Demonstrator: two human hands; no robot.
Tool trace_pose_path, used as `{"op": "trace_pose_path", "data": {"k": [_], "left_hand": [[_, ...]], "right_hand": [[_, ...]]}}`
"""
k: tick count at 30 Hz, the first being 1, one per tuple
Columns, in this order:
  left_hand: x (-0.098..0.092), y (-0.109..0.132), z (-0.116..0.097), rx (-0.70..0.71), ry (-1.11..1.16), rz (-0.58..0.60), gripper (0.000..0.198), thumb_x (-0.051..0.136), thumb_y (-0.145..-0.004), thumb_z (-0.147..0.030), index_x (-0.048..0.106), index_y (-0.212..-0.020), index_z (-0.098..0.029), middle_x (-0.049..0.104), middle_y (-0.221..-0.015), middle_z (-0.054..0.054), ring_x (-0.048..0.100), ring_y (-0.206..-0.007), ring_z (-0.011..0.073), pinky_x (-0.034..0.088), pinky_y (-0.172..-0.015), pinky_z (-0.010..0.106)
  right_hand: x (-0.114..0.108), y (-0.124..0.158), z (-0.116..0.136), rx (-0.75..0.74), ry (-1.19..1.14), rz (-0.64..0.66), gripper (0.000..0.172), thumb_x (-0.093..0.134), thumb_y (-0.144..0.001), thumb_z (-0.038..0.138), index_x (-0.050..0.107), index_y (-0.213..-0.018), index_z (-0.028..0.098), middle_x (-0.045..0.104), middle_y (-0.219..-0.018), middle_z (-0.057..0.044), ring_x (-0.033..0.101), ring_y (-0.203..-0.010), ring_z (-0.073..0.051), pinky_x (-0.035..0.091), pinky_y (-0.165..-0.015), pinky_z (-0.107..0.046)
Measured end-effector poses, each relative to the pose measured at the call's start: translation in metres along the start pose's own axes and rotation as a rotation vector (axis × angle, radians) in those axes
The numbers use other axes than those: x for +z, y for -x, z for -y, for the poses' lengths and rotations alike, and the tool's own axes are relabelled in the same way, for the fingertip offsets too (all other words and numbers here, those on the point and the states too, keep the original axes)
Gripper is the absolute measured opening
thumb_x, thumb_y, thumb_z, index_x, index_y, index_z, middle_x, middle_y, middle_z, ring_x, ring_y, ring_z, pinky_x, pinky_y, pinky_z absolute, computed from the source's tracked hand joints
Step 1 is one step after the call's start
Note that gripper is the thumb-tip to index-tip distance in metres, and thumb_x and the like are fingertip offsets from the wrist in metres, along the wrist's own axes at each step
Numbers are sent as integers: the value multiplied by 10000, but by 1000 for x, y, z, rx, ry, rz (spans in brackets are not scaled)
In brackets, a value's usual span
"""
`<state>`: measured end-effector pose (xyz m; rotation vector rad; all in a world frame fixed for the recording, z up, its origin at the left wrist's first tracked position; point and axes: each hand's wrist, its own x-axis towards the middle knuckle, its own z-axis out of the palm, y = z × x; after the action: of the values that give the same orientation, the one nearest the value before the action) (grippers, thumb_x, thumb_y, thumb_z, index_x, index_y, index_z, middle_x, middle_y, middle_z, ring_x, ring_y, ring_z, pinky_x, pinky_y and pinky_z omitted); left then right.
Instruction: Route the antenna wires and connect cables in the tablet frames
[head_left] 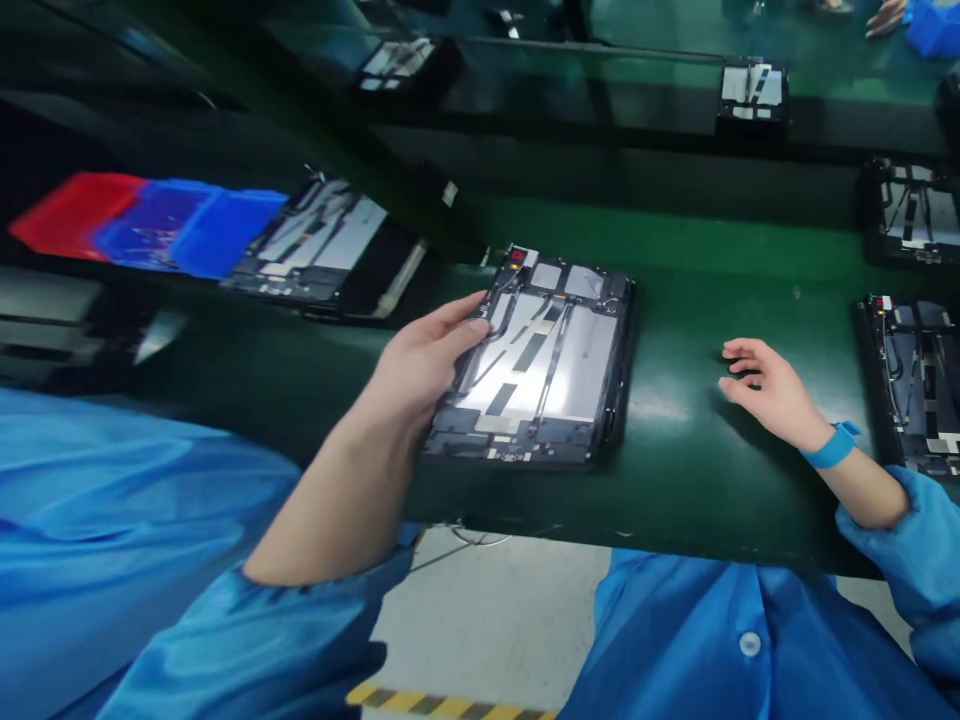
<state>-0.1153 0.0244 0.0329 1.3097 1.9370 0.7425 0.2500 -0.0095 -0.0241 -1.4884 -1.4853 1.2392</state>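
Observation:
My left hand (416,365) grips the left edge of an opened tablet-like device (570,350), its thumb over the rim. Grey panels, dark strips and thin cables show inside the black frame, and a red mark sits at its top left corner. The device lies slightly turned on the green bench (675,480); whether others are under it, I cannot tell. To its right, my right hand (765,390) hovers over the bench, touching nothing, its fingers loosely bent and apart. A blue band circles that wrist.
Similar opened devices lie at the right edge (930,380), behind it (919,215), and at the left (315,245). Red (75,215) and blue bins (225,230) stand further left. A dark green post (322,120) slants behind the bench. Part of a person's hand (887,18) shows at top right.

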Motion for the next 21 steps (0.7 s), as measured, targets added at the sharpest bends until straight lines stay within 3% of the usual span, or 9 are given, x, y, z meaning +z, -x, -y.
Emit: {"op": "trace_pose_path", "data": {"k": [2,5,7,9,11,14,17,21], "left_hand": [[8,2,-4,96,-222,-85,594,486,-992,-304,462,-1529,-51,589,-1522,166,566,-1387,334,421,-1194,595],[25,23,-7,466,-526,-182,619,476,-980,-379,502,-1480,-16,501,-1584,211,420,-1509,404,338,-1242,604],[39,45,-4,721,-567,-128,589,501,-992,-444,548,-1449,-75,568,-1502,223,505,-1437,398,407,-1191,586],[56,67,1,955,-581,7,478,561,-982,-449,610,-1382,-193,621,-1444,175,567,-1373,382,463,-1138,559],[72,83,8,1085,-630,68,366,563,-984,-334,648,-1329,-246,657,-1411,145,583,-1359,390,446,-1139,581],[89,92,12,1049,-740,-14,394,500,-956,-146,671,-1306,-207,661,-1411,180,556,-1388,440,394,-1148,656],[94,91,9,942,-788,-97,410,491,-927,-108,683,-1285,-164,635,-1436,219,494,-1437,488,378,-1142,697],[92,86,1,908,-751,-218,406,503,-917,-101,677,-1272,-191,614,-1474,188,457,-1470,488,340,-1162,729]], "right_hand": [[1,-6,1,5,-1,-6,432,712,-755,316,623,-1171,241,708,-1240,-109,674,-1014,-227,580,-829,-399],[3,-15,2,24,-21,-80,463,737,-730,295,620,-1176,248,703,-1235,-99,671,-1008,-222,584,-829,-390],[2,-26,4,58,-67,-181,512,747,-707,269,602,-1198,250,689,-1263,-96,670,-1008,-218,588,-849,-387],[-3,-42,6,93,-128,-311,539,725,-710,237,575,-1227,246,666,-1313,-98,671,-1023,-211,586,-893,-383],[-13,-62,9,116,-164,-442,533,698,-743,241,548,-1254,248,643,-1347,-93,670,-1057,-207,582,-925,-380],[-39,-91,16,98,-83,-647,557,667,-779,222,510,-1314,227,597,-1389,-108,643,-1155,-219,555,-995,-386],[-73,-115,19,58,150,-817,585,655,-795,175,492,-1357,166,537,-1436,-152,564,-1310,-241,464,-1131,-392],[-128,-137,11,224,487,-939,584,682,-832,189,493,-1378,103,515,-1456,-208,471,-1423,-300,342,-1227,-426]]}}
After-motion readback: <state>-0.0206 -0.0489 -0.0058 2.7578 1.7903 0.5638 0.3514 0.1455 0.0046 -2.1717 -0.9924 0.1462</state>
